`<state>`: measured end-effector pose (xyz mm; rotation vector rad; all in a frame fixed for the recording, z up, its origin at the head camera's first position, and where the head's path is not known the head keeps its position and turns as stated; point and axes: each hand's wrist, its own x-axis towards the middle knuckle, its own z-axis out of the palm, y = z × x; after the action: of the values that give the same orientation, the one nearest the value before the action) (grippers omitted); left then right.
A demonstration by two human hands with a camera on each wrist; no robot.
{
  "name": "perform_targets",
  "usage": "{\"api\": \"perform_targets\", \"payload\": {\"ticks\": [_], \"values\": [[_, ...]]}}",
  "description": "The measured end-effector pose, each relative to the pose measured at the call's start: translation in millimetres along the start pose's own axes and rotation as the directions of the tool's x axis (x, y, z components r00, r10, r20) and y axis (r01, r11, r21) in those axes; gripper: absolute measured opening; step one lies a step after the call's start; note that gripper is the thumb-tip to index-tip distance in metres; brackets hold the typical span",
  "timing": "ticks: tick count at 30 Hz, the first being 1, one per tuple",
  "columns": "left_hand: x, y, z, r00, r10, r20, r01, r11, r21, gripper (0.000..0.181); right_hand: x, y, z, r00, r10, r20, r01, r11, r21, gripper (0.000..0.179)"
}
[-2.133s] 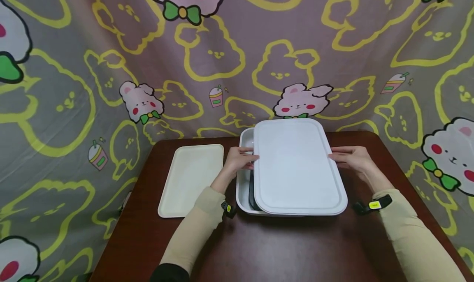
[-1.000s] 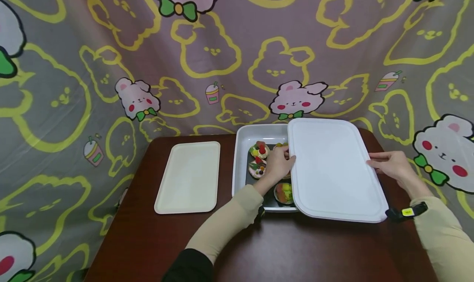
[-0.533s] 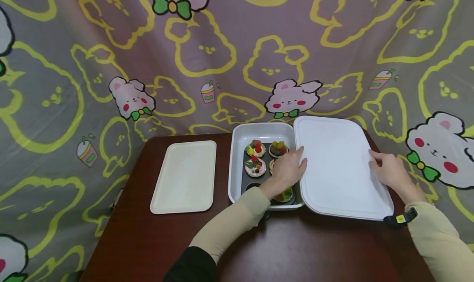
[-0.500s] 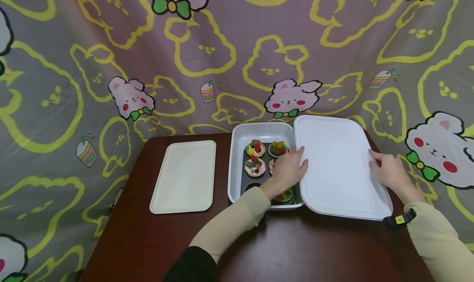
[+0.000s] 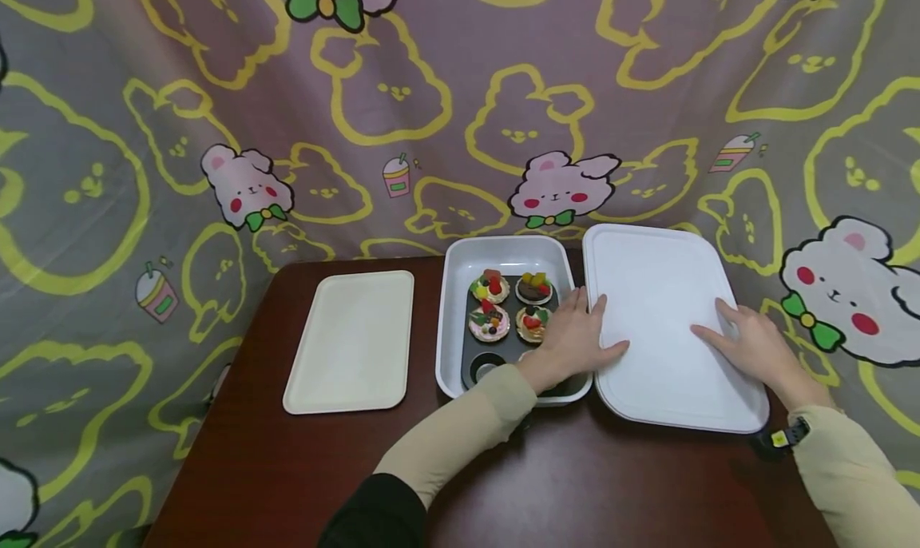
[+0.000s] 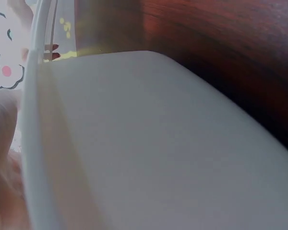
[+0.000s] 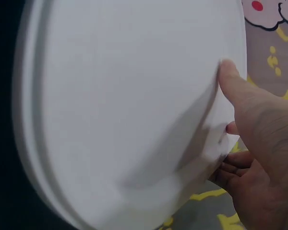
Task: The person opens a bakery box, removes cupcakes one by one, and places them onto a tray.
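Note:
A white rectangular lid (image 5: 661,292) lies to the right of a white deep tray (image 5: 453,252). My left hand (image 5: 575,332) reaches across the tray, its fingers spread at the lid's left edge and its thumb on the lid's top. At the opposite edge, my right hand (image 5: 758,344) lays its thumb on the lid; in the right wrist view the other fingers curl at the edge. Several decorated tarts (image 5: 489,322) sit in a dark muffin pan (image 5: 511,348) inside the tray. My left forearm hides part of the pan. In the left wrist view, a pale rim stands before the hand.
A flat cream tray (image 5: 352,340) lies on the left of the dark brown table (image 5: 345,476). Behind and beside the table hangs a patterned cloth (image 5: 460,93). One pan cup (image 5: 489,364) near the front shows a dark round hollow.
The lid has slid right off the tray, uncovering the tarts. My hands moved right with it. Over the last half second, my left fingers spread and my right thumb shifted inward.

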<state>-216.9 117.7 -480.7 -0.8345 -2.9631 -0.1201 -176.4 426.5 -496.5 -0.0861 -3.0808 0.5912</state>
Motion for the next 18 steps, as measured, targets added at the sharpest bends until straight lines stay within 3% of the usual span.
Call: {"api": "perform_targets", "payload": {"ticks": [7, 18], "values": [[5.5, 8.2, 10.4, 0.996, 0.011, 0.083, -0.015, 0.999, 0.046, 0.098, 3.7, 16.8, 5.7, 0.995, 0.046, 0.085, -0.046, 0.999, 0.006, 0.11], [15.9, 8.9, 19.5, 0.986, 0.051, 0.16, -0.082, 0.978, 0.191, 0.107, 5.6, 25.4, 20.0, 0.986, 0.104, 0.134, -0.12, 0.985, 0.122, 0.111]]}}
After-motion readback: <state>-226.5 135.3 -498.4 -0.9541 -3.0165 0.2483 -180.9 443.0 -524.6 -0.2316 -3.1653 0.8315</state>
